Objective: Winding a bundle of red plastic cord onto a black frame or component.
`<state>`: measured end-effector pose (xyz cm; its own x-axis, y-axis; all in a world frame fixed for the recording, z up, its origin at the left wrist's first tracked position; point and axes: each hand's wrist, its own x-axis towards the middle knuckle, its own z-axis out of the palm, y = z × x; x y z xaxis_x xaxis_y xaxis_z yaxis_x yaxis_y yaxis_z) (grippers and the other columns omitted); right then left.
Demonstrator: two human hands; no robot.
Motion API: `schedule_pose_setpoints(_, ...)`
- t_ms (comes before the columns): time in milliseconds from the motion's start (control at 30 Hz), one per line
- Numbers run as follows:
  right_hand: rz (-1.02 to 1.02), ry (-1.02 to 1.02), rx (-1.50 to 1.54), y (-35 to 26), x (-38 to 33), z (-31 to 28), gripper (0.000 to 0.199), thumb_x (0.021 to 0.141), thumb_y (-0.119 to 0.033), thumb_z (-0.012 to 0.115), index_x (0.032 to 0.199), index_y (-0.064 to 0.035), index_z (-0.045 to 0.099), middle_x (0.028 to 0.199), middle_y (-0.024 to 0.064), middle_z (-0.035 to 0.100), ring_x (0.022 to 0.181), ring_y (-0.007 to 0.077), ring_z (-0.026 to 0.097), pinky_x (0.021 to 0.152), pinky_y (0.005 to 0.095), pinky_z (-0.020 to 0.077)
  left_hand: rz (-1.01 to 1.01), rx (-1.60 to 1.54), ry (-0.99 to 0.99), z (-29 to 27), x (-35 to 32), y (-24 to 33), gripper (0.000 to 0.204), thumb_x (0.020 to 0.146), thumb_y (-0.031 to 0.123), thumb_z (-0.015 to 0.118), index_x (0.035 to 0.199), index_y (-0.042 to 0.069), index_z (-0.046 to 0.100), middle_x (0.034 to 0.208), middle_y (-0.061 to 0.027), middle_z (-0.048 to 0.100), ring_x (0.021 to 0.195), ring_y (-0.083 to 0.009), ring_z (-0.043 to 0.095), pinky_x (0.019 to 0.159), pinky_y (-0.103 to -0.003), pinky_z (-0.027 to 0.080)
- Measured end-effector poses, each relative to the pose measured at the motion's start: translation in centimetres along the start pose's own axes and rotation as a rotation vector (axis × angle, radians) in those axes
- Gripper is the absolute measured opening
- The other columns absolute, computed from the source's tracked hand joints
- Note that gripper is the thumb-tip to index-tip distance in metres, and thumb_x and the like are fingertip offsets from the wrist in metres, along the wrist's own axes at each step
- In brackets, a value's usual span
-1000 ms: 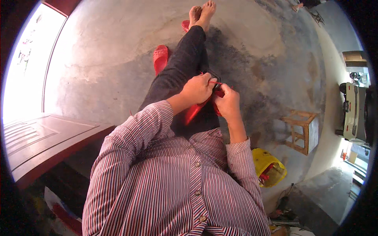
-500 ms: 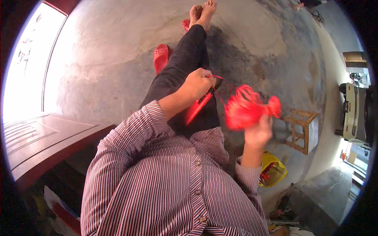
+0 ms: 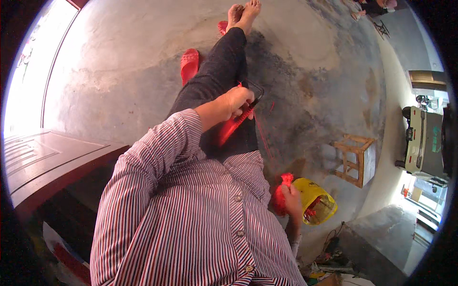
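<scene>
Head view: seated person, legs out on concrete floor (image 3: 119, 71).
Red bundle: wad of red string or net (image 3: 282, 195), low at person's right side, just beside yellow bucket (image 3: 315, 202).
Right hand (image 3: 292, 200): closed round the bundle.
Left hand (image 3: 236, 101): closed on a red tool with dark wire loop (image 3: 241, 117), resting on the lap.
Strand: thin red line (image 3: 263, 136) runs between them.
Risk: strand likely snags or tangles on the leg; bundle may slip and miss the bucket.
Nearby: red sandal (image 3: 189, 64), wooden stool (image 3: 355, 159).

Red bundle (image 3: 281, 198) beside yellow bucket (image 3: 317, 202); red strip (image 3: 231, 127) across lap.
</scene>
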<state>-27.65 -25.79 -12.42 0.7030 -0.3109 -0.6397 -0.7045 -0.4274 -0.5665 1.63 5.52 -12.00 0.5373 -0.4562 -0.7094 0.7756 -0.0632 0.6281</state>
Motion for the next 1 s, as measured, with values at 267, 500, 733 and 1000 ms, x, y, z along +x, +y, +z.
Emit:
schedule_pose_setpoints(267, -0.096, 0.131, 0.350, -4.5, 3.9, 2.7, 0.035, 0.094, -0.033, 0.055, 0.109, -0.0015, 0.059, 0.086, 0.0055, 0.063, 0.072, 0.0183, 0.059, 0.069, 0.0339, 0.0506, 0.153, -0.051, 0.111, 0.3, -1.5, -1.9, 0.006, 0.075, 0.011, 0.059, 0.078, 0.005, 0.057, 0.077, -0.0149, 0.061, 0.051, -0.0204, 0.048, 0.044, -0.035, 0.035)
schedule_pose_setpoints(500, -0.197, -0.476, 1.140, -16.0, 2.7, 6.3, 0.060, 0.091, -0.048, 0.054, 0.129, -0.0027, 0.043, 0.124, 0.0148, 0.054, 0.111, 0.0269, 0.055, 0.096, 0.0429, 0.0465, 1.031, 0.905, -0.033, 5.8, -9.1, -3.9, 0.031, 0.077, 0.016, 0.068, 0.104, 0.003, 0.061, 0.096, -0.0089, 0.063, 0.093, -0.0251, 0.060, 0.089, -0.035, 0.045)
schedule_pose_setpoints(733, -0.197, -0.725, 0.802, -19.2, 8.8, 5.2, 0.041, 0.091, -0.038, 0.058, 0.119, -0.0076, 0.058, 0.083, 0.0024, 0.066, 0.053, 0.0094, 0.052, 0.043, 0.0213, 0.0335, 1.139, 0.344, 0.049, 0.8, -6.3, 1.3, 0.038, 0.069, -0.014, 0.058, 0.101, 0.007, 0.062, 0.100, -0.0049, 0.061, 0.096, -0.0192, 0.060, 0.085, -0.033, 0.048)
schedule_pose_setpoints(1000, -0.970, 0.163, -0.232, -23.3, 14.2, 8.9, 0.028, 0.075, -0.010, 0.069, 0.100, -0.0006, 0.061, 0.101, 0.0099, 0.059, 0.086, 0.0300, 0.061, 0.082, 0.0363, 0.0477, 0.886, 1.553, 0.351, -0.2, -0.6, 1.4, 0.032, 0.063, 0.009, 0.067, 0.094, 0.006, 0.061, 0.102, -0.0116, 0.058, 0.093, -0.0343, 0.059, 0.082, -0.042, 0.048)
